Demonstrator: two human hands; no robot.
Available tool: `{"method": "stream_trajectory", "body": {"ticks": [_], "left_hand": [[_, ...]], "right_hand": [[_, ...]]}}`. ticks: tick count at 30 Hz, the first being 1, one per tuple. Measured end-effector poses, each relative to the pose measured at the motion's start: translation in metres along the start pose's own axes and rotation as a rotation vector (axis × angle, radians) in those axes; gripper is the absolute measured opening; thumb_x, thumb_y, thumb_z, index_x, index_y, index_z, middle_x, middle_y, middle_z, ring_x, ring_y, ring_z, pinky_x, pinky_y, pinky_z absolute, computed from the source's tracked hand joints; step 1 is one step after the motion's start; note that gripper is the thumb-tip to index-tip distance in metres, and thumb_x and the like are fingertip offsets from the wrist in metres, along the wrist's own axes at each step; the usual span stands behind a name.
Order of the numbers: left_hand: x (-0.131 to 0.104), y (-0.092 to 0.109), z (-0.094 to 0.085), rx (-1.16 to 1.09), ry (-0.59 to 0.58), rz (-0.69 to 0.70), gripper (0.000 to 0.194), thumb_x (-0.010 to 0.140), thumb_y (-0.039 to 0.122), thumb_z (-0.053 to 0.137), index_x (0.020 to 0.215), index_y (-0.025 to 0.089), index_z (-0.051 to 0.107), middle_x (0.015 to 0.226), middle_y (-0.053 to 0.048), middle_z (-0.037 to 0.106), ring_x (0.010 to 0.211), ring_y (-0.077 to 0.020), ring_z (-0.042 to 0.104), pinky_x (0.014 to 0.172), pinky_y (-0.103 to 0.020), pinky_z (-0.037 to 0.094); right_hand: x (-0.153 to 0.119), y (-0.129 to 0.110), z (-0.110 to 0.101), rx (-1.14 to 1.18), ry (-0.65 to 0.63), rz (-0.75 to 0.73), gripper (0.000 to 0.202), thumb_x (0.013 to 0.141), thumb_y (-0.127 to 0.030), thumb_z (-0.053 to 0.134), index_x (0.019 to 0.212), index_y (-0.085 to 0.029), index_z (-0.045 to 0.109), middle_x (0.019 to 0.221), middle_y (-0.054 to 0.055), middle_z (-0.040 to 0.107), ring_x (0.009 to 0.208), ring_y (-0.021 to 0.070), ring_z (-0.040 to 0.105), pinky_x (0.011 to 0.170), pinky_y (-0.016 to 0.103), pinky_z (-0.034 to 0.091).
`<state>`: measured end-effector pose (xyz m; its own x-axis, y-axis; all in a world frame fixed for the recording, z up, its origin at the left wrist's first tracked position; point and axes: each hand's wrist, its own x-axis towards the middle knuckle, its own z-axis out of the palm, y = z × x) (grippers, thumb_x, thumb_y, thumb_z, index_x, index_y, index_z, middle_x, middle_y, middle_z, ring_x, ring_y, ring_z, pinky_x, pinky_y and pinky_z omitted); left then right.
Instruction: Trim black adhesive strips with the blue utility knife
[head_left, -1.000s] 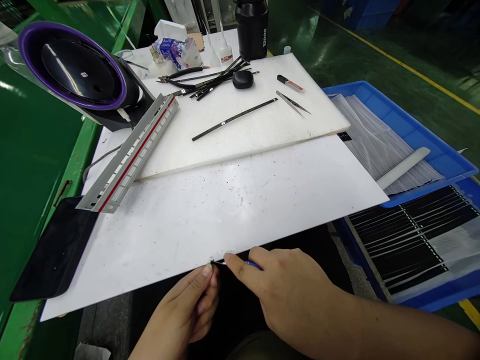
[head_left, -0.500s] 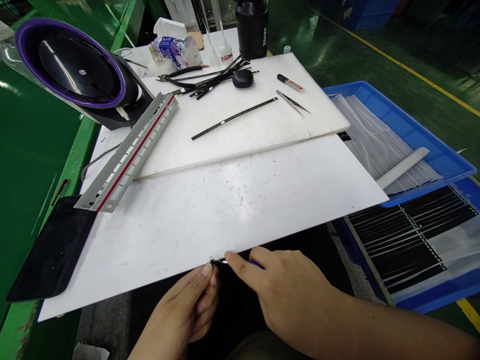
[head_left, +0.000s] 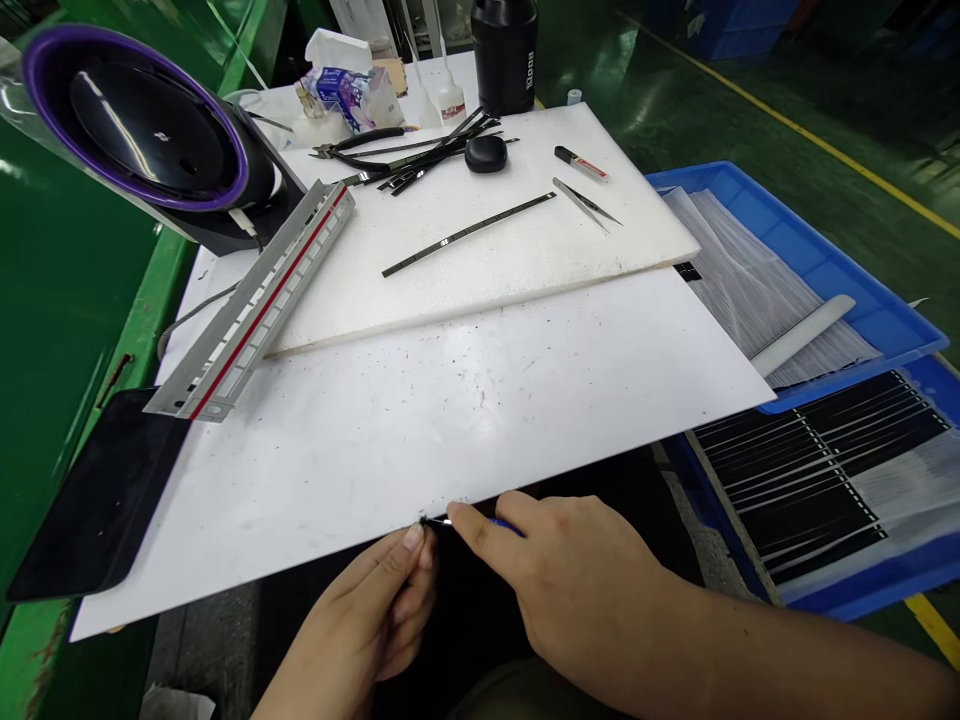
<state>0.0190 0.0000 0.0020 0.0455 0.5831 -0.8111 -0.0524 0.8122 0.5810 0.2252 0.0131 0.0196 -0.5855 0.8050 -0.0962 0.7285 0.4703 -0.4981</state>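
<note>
At the near edge of the white board [head_left: 360, 450], my left hand [head_left: 375, 600] pinches a small black piece [head_left: 424, 520] between thumb and fingertips. Most of that piece is hidden in the fingers. My right hand [head_left: 585, 570] is closed around a slim blue-handled tool [head_left: 510, 525], index finger stretched along it. The tool's thin metal tip points left and meets the black piece or lies very close to it. Its exact kind is hidden by the hand. Dark specks lie on the board above both hands.
A white foam slab [head_left: 480, 290] bears a black strip [head_left: 469, 235], tweezers [head_left: 585, 205], a small tube [head_left: 581, 163], a black case [head_left: 486, 154] and pliers [head_left: 360, 150]. Left are a slotted metal rail [head_left: 255, 310], a fan [head_left: 150, 130] and a phone [head_left: 97, 500]. Blue trays [head_left: 919, 335] stand right.
The view has shifted very slightly. Both hands keep nearly the same pose, with the tool tip still at the black piece.
</note>
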Motion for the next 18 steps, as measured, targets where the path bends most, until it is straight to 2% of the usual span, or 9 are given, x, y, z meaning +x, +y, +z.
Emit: {"method": "stream_trajectory", "body": {"ticks": [18], "left_hand": [[-0.0028, 0.0040, 0.0018, 0.041, 0.001, 0.014, 0.047, 0.079, 0.061, 0.067, 0.064, 0.019, 0.055, 0.056, 0.007, 0.034, 0.048, -0.0076, 0.019, 0.040, -0.018, 0.018]], "right_hand": [[-0.0010, 0.0003, 0.0014, -0.019, -0.025, 0.001, 0.061, 0.082, -0.010, 0.049, 0.142, -0.022, 0.045, 0.094, 0.002, 0.066, 0.062, 0.0188, 0.060, 0.047, 0.032, 0.026]]}}
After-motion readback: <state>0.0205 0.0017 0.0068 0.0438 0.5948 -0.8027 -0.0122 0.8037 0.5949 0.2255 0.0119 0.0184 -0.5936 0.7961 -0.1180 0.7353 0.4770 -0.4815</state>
